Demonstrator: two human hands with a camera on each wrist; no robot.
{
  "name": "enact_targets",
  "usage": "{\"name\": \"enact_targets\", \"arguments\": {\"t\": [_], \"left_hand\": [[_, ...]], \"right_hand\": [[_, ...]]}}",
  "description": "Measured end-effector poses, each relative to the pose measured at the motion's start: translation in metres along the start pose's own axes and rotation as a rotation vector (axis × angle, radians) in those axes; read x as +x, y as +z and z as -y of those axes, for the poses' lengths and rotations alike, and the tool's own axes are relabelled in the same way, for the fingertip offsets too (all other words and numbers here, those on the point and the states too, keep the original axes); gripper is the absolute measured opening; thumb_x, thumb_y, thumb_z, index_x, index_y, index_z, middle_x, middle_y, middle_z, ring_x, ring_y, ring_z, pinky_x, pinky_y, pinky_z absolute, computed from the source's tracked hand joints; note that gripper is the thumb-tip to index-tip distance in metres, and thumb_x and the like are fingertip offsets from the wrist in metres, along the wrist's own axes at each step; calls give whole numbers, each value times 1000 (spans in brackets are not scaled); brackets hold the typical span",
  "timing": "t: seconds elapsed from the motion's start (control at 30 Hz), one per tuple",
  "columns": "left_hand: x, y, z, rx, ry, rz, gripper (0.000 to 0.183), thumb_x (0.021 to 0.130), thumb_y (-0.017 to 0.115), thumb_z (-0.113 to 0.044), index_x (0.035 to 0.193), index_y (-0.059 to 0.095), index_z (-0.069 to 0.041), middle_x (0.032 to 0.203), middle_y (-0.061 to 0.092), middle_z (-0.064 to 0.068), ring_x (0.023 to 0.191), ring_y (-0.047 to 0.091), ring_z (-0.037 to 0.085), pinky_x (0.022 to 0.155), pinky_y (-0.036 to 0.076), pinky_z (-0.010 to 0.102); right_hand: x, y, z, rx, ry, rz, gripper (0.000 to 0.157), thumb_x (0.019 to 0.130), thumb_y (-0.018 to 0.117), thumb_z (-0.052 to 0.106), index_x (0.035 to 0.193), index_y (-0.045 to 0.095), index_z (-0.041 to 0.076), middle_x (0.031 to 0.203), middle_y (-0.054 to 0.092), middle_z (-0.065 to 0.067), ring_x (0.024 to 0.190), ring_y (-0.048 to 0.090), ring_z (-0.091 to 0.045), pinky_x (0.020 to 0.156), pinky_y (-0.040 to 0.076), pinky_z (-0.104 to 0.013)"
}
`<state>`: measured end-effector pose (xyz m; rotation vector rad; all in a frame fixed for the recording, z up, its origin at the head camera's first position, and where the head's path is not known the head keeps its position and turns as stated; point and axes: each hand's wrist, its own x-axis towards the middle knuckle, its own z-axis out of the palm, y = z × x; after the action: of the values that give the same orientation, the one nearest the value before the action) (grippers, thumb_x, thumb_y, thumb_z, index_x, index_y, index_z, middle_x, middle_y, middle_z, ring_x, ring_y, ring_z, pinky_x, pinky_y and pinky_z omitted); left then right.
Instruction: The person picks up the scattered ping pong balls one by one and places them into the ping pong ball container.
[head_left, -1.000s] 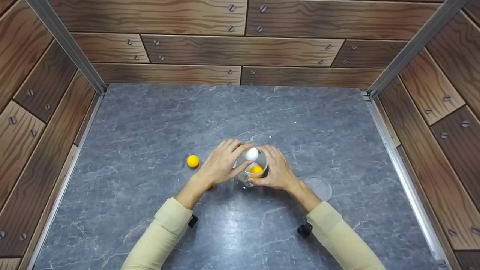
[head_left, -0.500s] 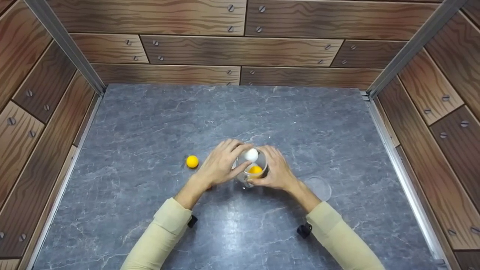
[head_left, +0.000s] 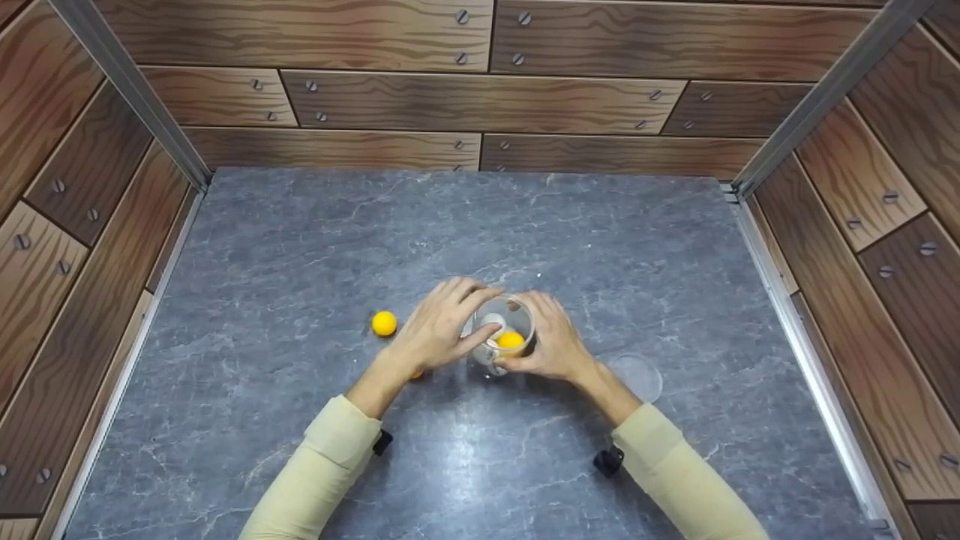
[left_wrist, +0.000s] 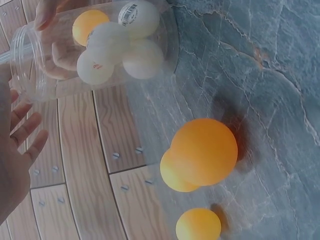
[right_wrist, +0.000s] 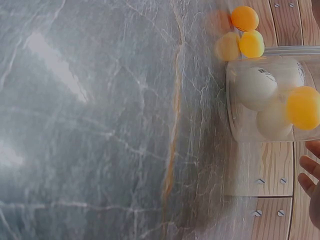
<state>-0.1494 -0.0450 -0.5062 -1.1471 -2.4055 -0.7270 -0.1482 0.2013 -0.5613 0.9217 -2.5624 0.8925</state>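
Observation:
In the head view, a clear plastic jar (left_wrist: pixel 62 90) stands upright on the tabletop, its mouth uncovered. My right hand (head_left: pixel 551 337) grips it round the right side. Several white table tennis balls (left_wrist: pixel 142 19) and a yellow ball (head_left: pixel 511 340) lie inside. At the jar's left rim is my left hand (head_left: pixel 444 324), thumb and fingers spread apart with nothing between them. Outside the jar, a yellow table tennis ball (head_left: pixel 384 323) rests left of that hand. An orange ball (left_wrist: pixel 204 151) is mostly hidden under the left wrist in the head view.
A clear round lid (head_left: pixel 637 377) lies flat beside my right wrist. Grey marbled tabletop (head_left: pixel 337 232) spreads around the hands. Wood-patterned walls (head_left: pixel 480 97) enclose its back and sides, with metal rails (head_left: pixel 814 382) along the edges.
The white ball that my left thumb and fingers held over the jar's mouth has been let go and has dropped inside. Both hands stay nearly where they were.

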Motion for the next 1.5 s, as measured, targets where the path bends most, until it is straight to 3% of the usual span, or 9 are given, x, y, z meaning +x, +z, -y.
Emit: {"name": "enact_targets", "arguments": {"t": [0.5, 0.93, 1.3, 1.5], "left_hand": [[-3, -8, 2, 25, -17, 51, 60, 102, 63, -52, 148, 58, -14, 130, 68, 5, 118, 65, 23, 111, 52, 41], [-10, -19, 7, 40, -51, 76, 70, 96, 68, -57, 150, 55, -15, 137, 65, 4, 123, 63, 23, 104, 56, 41], [-21, -33, 15, 89, -61, 128, 78, 95, 65, -65, 154, 51, -17, 141, 64, 3, 127, 61, 23, 110, 52, 43], [-27, -39, 21, 122, -67, 139, 79, 93, 70, -63, 153, 52, -16, 137, 64, 4, 124, 62, 24, 108, 52, 45]], "right_hand": [[0, -1, 1, 0, 4, 14, 94, 71, 81, 68, 135, 60, 1, 126, 68, -15, 116, 63, -34, 106, 51, -59], [-1, -1, 1, 21, 60, 46, 99, 68, 82, 67, 141, 58, 5, 129, 68, -13, 120, 62, -34, 109, 49, -61], [-1, 0, 1, -1, 31, 20, 94, 68, 84, 66, 136, 60, 5, 124, 69, -12, 116, 63, -32, 106, 52, -56], [-1, -1, 1, 9, 38, 27, 95, 67, 85, 64, 136, 60, 5, 125, 68, -13, 117, 63, -33, 108, 50, -59]]}}
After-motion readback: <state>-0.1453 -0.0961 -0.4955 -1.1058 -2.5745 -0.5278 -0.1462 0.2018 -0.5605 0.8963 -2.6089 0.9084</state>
